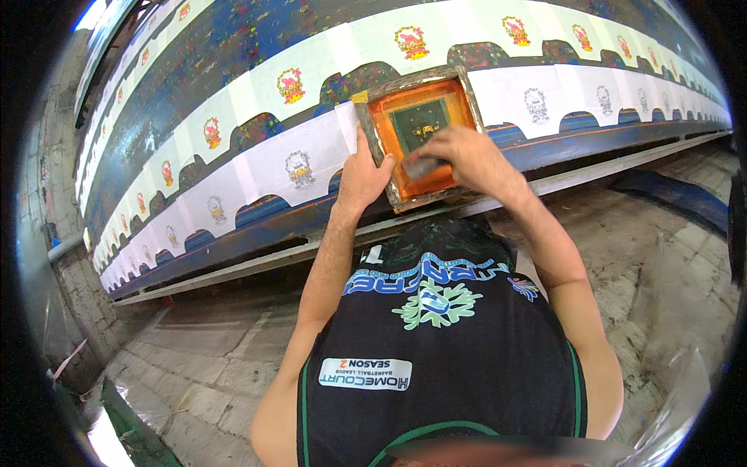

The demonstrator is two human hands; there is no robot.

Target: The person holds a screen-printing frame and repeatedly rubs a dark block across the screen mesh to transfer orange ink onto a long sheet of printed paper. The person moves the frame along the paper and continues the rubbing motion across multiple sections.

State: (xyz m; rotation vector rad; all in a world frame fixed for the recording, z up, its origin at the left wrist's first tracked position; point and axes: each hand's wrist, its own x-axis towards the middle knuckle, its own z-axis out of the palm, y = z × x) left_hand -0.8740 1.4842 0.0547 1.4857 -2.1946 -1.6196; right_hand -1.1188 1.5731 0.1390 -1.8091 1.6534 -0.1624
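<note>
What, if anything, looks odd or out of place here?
Nothing seems badly wrong. The wooden frame at the left hand looks worn, its edges rough and stained and its inside smeared orange; the dark table is speckled with colourful spots, possibly dried paint.

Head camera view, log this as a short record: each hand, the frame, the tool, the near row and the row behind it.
Left hand: on the left side of the wooden frame
Right hand: holding a dark tool, blurred
Frame: orange inside, dark central panel
Tool: inside the frame
Near row: white pieces, dark-outlined prints
Row behind: white pieces, red-and-yellow prints
</note>
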